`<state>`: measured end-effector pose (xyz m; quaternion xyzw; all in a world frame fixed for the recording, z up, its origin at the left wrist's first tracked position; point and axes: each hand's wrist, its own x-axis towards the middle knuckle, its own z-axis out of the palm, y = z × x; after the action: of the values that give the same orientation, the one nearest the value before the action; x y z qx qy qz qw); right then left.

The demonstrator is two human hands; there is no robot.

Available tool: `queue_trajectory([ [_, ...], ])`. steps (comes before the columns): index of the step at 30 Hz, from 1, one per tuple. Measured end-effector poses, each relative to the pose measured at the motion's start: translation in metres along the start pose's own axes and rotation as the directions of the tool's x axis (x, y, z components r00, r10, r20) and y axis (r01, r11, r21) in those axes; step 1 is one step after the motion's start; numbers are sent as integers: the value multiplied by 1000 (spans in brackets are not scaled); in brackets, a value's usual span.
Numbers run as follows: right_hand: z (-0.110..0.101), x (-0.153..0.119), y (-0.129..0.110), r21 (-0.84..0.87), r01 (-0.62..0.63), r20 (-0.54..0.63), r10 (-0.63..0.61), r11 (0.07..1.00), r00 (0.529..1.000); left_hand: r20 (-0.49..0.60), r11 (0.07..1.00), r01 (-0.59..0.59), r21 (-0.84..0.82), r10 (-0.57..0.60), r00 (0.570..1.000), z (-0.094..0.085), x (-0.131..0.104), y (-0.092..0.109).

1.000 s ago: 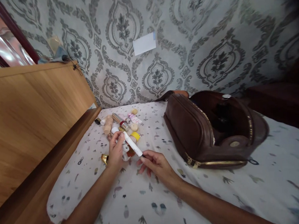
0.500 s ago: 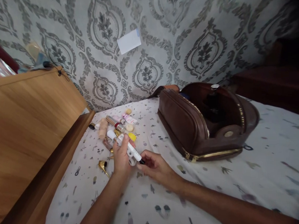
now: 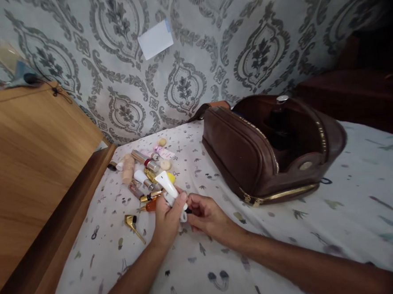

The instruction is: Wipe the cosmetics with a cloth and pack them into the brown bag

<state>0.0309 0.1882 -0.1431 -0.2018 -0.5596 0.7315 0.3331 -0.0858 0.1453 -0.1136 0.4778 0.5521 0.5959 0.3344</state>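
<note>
My left hand (image 3: 169,213) is closed around a white squeeze tube (image 3: 166,183), which points up and to the left. Against the palm there is another small white item, partly hidden by the fingers. The fingers of my right hand (image 3: 209,217) pinch the black cap (image 3: 188,210) at the tube's lower end. Just beyond my left hand lie a yellow sponge (image 3: 171,178), an orange bottle (image 3: 151,206) and several cosmetics, among them a beige bottle (image 3: 128,169). A gold brush-like item (image 3: 131,220) with a thin handle rests to the left.
An unzipped brown leather bag (image 3: 233,149) stands at the right, with a dark silver-topped bottle (image 3: 282,104) inside. The patterned sheet (image 3: 197,275) covers the bed. A wooden panel (image 3: 39,143) borders the left side, and the patterned wall (image 3: 190,45) rises behind.
The left thumb has slid down the tube toward its cap, leaving more of the white end showing. My right fingers stay at the cap. The whole view has shifted slightly.
</note>
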Motion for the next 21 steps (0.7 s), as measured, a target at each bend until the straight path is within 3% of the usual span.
queue_trajectory([
  [5,-1,-3,-13,82,-48,137,36,996,990,-43,999,44,16,-43,998,-3,0,9],
  [8,-1,-4,-14,131,-57,161,35,990,986,-35,998,66,-2,-66,997,-5,-2,10],
  [13,-1,-2,-7,217,-60,81,43,974,996,-62,995,35,-91,-41,997,-1,-9,14],
  [17,-2,-1,-4,234,-13,1,13,972,1000,14,977,103,-187,-102,995,0,-12,20],
  [21,-2,1,-5,243,4,-50,8,970,999,96,982,125,-144,-112,989,-5,-12,16],
])
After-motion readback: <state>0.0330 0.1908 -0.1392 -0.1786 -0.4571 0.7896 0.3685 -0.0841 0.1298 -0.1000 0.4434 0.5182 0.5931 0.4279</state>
